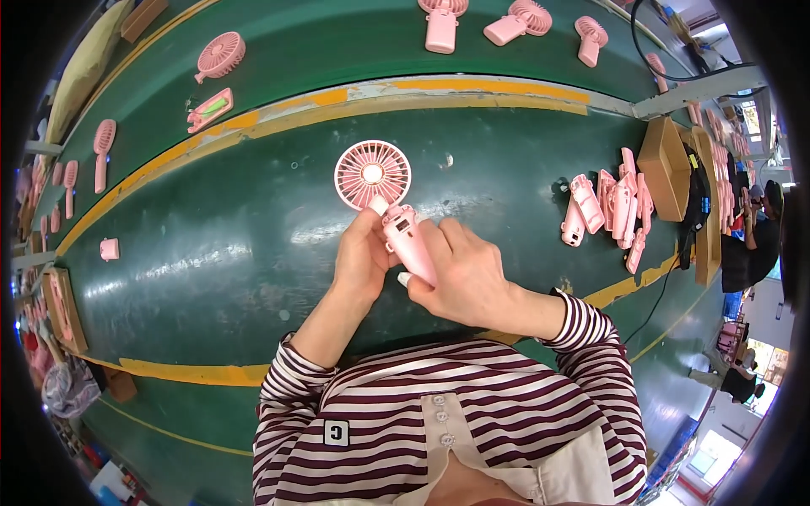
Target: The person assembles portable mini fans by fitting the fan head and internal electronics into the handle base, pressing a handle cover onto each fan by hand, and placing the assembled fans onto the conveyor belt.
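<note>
In front of me a pink handheld fan is held over the green table. Its round, slotted fan head points away from me and has a bright, shiny centre. My left hand is closed around the fan near its neck, thumb and finger pinching there. My right hand grips the pink handle shell from the right side. A small dark opening shows near the top of this shell. Whether shell and fan head are fully joined is hidden by the fingers.
Several loose pink handle shells lie piled at the right, beside an open cardboard box. A small pink piece sits at the left. Beyond a yellow-edged rail, a green belt carries several pink fans. A person stands far right.
</note>
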